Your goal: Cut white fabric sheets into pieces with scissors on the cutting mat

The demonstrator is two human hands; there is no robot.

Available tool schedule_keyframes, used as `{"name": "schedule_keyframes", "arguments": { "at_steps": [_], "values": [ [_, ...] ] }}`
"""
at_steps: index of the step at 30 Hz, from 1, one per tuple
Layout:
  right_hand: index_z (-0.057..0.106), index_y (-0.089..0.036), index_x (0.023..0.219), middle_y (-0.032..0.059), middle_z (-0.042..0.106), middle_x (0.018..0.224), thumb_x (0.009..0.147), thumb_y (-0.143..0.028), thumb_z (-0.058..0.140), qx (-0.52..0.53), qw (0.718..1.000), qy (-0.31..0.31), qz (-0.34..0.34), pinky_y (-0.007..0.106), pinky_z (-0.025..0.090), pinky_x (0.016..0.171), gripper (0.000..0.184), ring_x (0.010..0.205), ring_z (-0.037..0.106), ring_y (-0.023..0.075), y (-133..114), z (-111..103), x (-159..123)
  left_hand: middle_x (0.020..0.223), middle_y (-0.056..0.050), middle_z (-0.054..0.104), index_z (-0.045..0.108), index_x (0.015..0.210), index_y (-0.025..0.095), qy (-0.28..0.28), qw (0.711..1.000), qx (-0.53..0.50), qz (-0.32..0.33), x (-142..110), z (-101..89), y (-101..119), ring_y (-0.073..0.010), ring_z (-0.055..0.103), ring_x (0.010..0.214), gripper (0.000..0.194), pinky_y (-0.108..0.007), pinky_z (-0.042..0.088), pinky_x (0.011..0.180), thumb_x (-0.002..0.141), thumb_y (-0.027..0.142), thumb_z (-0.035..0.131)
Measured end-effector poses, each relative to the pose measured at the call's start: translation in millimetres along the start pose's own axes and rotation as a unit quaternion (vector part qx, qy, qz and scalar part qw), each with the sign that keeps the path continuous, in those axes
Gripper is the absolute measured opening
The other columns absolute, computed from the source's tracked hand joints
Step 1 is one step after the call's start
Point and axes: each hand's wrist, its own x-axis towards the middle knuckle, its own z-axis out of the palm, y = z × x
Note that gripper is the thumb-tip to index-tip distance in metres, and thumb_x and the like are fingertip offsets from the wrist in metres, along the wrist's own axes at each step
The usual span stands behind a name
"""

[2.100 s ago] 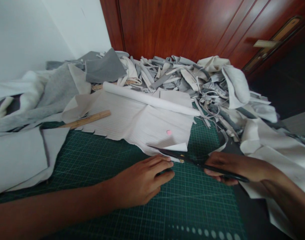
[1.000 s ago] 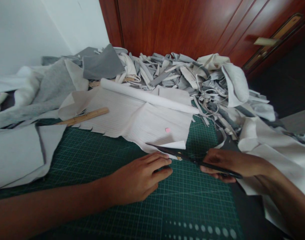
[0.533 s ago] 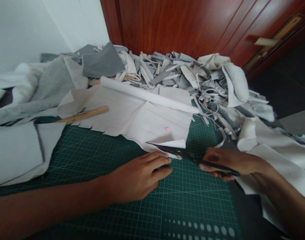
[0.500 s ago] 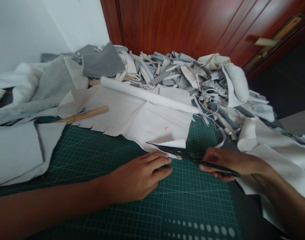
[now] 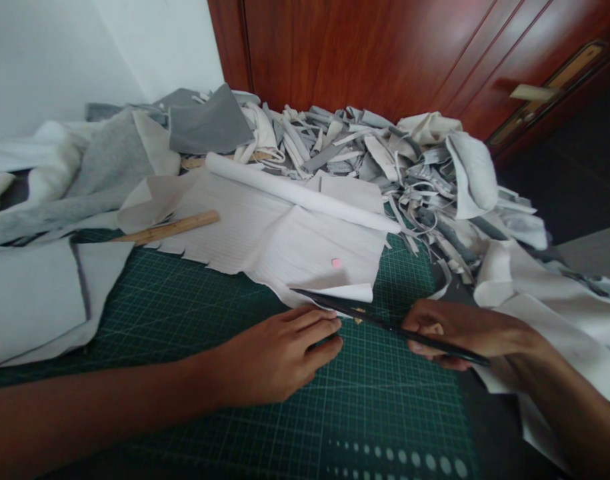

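Note:
A pale, ribbed sheet of cloth [image 5: 235,233] lies on the green cutting mat [image 5: 385,400], its near edge cut unevenly. My right hand [image 5: 449,330] is wrapped round the handles of black scissors [image 5: 379,323]. Their blades reach left along the near right edge of the cloth, where a narrow flap [image 5: 352,292] stands lifted. My left hand [image 5: 285,350] lies palm down on the mat, fingers extended and thumb apart. Its fingertips touch the cloth's edge just below the blades. A small pink piece [image 5: 336,263] sits on the cloth.
Behind lies a rolled white length [image 5: 299,193]. A wooden ruler [image 5: 175,228] crosses the cloth's left side. Grey and white scraps [image 5: 335,143] are heaped against the red-brown door [image 5: 365,53]. Folded fabric lies left [image 5: 29,300] and right [image 5: 559,313].
The scissors' blades have closed together along the cloth's edge, and my right hand has shifted slightly right and down. My left hand stays nearly in place.

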Motion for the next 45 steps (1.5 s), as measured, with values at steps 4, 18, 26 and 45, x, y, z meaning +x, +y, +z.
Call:
{"name": "schedule_keyframes", "arguments": {
  "at_steps": [4,18,26,45],
  "values": [
    [0.044,-0.019,0.061,-0.0064,0.043,0.047,0.079,-0.082,0.061,0.006,0.999,-0.001,0.045,0.015,0.029,0.035,0.068,0.039,0.04,0.004,-10,4,4,0.133,-0.016,0.066,0.066,0.126,0.009,-0.003,1.0,-0.012,-0.004,0,-1.6,1,-0.0266,0.058,0.131,0.032,-0.038,0.045,0.117,0.097,0.018,0.058],
    [0.054,-0.016,0.064,-0.004,0.052,0.047,0.083,-0.078,0.061,0.067,0.996,0.048,0.034,0.011,0.034,0.033,0.065,0.035,0.044,0.0031,-3,14,15,0.132,-0.016,0.066,0.065,0.125,0.009,0.004,1.0,-0.03,0.003,0,1.6,-1,-0.0279,0.057,0.131,0.031,-0.038,0.047,0.114,0.097,0.018,0.055],
    [0.053,-0.017,0.066,-0.0057,0.05,0.043,0.087,-0.072,0.061,0.069,0.997,0.042,0.017,0.013,0.033,0.031,0.06,0.032,0.041,0.0041,5,16,25,0.132,-0.016,0.066,0.065,0.126,0.009,0.002,1.0,-0.028,-0.004,1,-0.5,-1,-0.028,0.059,0.128,0.032,-0.038,0.048,0.112,0.098,0.019,0.054],
    [0.05,-0.018,0.064,-0.0061,0.048,0.044,0.079,-0.079,0.066,0.076,0.996,0.051,0.022,0.012,0.035,0.032,0.065,0.035,0.04,0.0032,10,21,22,0.134,-0.018,0.064,0.063,0.129,0.008,0.008,0.999,-0.033,0.006,-1,-0.2,-3,-0.0283,0.057,0.13,0.036,-0.039,0.046,0.115,0.096,0.021,0.056]
  ]
}}
